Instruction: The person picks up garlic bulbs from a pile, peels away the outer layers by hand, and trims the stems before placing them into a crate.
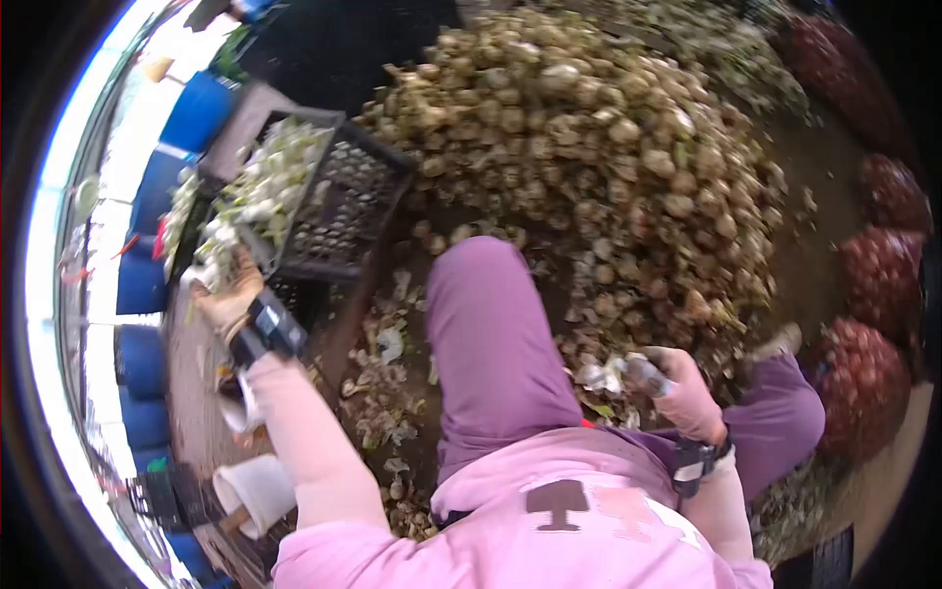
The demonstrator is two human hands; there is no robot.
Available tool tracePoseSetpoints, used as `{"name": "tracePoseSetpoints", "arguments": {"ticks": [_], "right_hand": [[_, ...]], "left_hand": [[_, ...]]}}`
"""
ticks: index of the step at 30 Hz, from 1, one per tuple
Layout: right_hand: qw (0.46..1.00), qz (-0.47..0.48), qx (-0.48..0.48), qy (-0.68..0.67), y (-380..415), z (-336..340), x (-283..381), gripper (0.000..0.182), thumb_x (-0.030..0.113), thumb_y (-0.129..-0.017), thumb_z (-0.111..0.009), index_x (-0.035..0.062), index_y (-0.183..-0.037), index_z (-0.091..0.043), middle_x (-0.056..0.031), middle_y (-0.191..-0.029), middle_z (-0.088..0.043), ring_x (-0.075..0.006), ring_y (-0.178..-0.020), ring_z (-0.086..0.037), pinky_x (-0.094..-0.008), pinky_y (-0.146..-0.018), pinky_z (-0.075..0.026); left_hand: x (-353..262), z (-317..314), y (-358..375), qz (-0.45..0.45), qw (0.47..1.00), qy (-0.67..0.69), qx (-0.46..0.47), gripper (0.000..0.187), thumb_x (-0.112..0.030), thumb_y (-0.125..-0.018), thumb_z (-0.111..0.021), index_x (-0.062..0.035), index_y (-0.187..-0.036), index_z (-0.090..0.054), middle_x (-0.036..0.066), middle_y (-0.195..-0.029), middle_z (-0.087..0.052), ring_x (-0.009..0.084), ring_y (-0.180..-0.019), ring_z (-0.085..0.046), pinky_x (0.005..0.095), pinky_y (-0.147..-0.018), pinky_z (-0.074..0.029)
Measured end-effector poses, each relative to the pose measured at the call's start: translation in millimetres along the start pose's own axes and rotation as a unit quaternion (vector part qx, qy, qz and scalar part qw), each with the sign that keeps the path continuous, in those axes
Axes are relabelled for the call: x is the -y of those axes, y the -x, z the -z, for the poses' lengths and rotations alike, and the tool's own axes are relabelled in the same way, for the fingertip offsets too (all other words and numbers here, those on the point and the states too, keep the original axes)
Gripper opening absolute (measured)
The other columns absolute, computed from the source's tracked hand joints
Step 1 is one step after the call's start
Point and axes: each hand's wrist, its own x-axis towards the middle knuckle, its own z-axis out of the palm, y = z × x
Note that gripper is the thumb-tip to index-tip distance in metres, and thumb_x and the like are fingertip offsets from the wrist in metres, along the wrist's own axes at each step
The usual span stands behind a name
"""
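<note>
My left hand reaches to the near side of a black plastic crate. Its fingers look spread, close against cleaned white bulbs with green stalks, and part of the fingers is hidden by them. Over my folded leg, my right hand is closed around a greyish shiny object whose kind I cannot make out. White bulb pieces or peelings show just beyond it. In front of my knee rises a big heap of unpeeled, garlic-like bulbs.
Full red mesh sacks line the right side. Blue barrels stand along the left. A white bucket lies at lower left. Loose skins litter the floor beside my knee, and leafy stalks lie behind the heap.
</note>
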Motion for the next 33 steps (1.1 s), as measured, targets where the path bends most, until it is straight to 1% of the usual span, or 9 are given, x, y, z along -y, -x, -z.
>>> {"name": "tracePoseSetpoints", "arguments": {"ticks": [3,6,11,15,18,22,25,27,33], "right_hand": [[0.986,0.088,0.011,0.141,-0.7,10.3,-14.7,0.031,0.027,-0.085,-0.061,-0.0034,-0.087,-0.062,-0.0102,-0.068,-0.063,-0.012,-0.064,-0.056,-0.0309,-0.06,-0.047],[0.986,0.102,-0.019,0.13,-0.1,11.5,-16.0,0.03,0.03,-0.084,-0.062,-0.0004,-0.087,-0.062,-0.0168,-0.069,-0.061,-0.0213,-0.061,-0.058,-0.0332,-0.061,-0.047],[0.959,0.165,-0.141,0.181,9.3,32.3,-15.9,0.028,0.028,-0.079,-0.066,0.003,-0.091,-0.059,-0.017,-0.08,-0.062,-0.034,-0.073,-0.061,-0.0377,-0.065,-0.048],[0.927,0.231,-0.175,0.237,12.3,43.9,-24.6,0.016,0.007,-0.078,-0.062,0.0054,-0.094,-0.059,-0.0134,-0.089,-0.061,-0.0302,-0.081,-0.061,-0.035,-0.07,-0.049],[0.913,0.273,-0.149,0.264,15.0,50.6,-29.6,0.026,0.001,-0.069,-0.058,0.0048,-0.094,-0.059,-0.0139,-0.088,-0.059,-0.0329,-0.082,-0.059,-0.0393,-0.071,-0.049],[0.914,0.282,-0.141,0.255,20.8,58.0,-35.7,0.021,0.004,-0.074,-0.057,0.0031,-0.096,-0.057,-0.013,-0.088,-0.059,-0.028,-0.079,-0.061,-0.0359,-0.069,-0.049],[0.947,0.201,-0.249,-0.023,20.7,54.0,-34.2,0.017,0.015,-0.079,-0.059,0.0044,-0.093,-0.058,-0.0169,-0.084,-0.059,-0.036,-0.078,-0.059,-0.0405,-0.068,-0.047],[0.935,0.194,-0.289,-0.071,19.2,58.7,-41.8,0.026,0.025,-0.085,-0.062,0.0021,-0.096,-0.056,-0.0093,-0.081,-0.058,-0.0185,-0.072,-0.058,-0.0328,-0.064,-0.047],[0.922,0.15,-0.229,-0.274,9.7,55.0,-49.6,0.043,0.046,-0.087,-0.058,0.0041,-0.095,-0.061,0.0045,-0.077,-0.054,-0.0042,-0.068,-0.049,-0.0264,-0.059,-0.043]], "left_hand": [[125.5,-88.1,113.6,0.067,0.983,-0.119,0.123,0.029,-0.024,-0.09,-0.052,-0.0003,-0.105,-0.056,0.014,-0.104,-0.062,0.0265,-0.096,-0.06,0.0439,-0.086,-0.052],[247.4,-122.3,208.5,0.245,0.86,-0.285,0.345,0.03,-0.021,-0.089,-0.056,-0.0023,-0.113,-0.057,0.011,-0.106,-0.062,0.021,-0.092,-0.062,0.0335,-0.077,-0.052],[429.9,-108.9,291.5,0.287,0.551,-0.587,0.519,0.028,-0.012,-0.082,-0.064,-0.0021,-0.109,-0.062,0.013,-0.095,-0.066,0.0239,-0.092,-0.064,0.0299,-0.078,-0.05],[509.9,-59.0,339.7,0.123,0.217,-0.74,0.624,0.037,-0.021,-0.075,-0.068,-0.0077,-0.108,-0.061,0.022,-0.108,-0.06,0.0365,-0.097,-0.06,0.038,-0.087,-0.048],[534.5,-22.0,359.0,0.011,0.21,-0.767,0.606,0.049,-0.016,-0.072,-0.068,-0.0128,-0.119,-0.053,0.022,-0.138,-0.036,0.0353,-0.104,-0.057,0.0418,-0.086,-0.049],[536.5,-15.5,353.0,0.03,0.203,-0.753,0.625,0.058,-0.014,-0.071,-0.069,-0.011,-0.125,-0.048,0.022,-0.137,-0.038,0.0357,-0.109,-0.054,0.0421,-0.089,-0.048],[521.4,-13.5,342.7,0.139,0.41,-0.674,0.599,0.06,-0.012,-0.068,-0.068,-0.006,-0.124,-0.047,0.019,-0.121,-0.053,0.0305,-0.107,-0.056,0.0364,-0.092,-0.045],[480.9,-49.4,348.6,0.353,0.604,-0.48,0.529,0.059,-0.009,-0.068,-0.068,-0.0058,-0.123,-0.048,0.013,-0.115,-0.056,0.0231,-0.103,-0.057,0.0328,-0.091,-0.045],[347.5,-125.8,363.5,0.548,0.693,-0.207,0.421,0.059,0.001,-0.07,-0.07,-0.0106,-0.123,-0.045,0.004,-0.104,-0.055,0.0161,-0.095,-0.056,0.0311,-0.085,-0.047]]}}
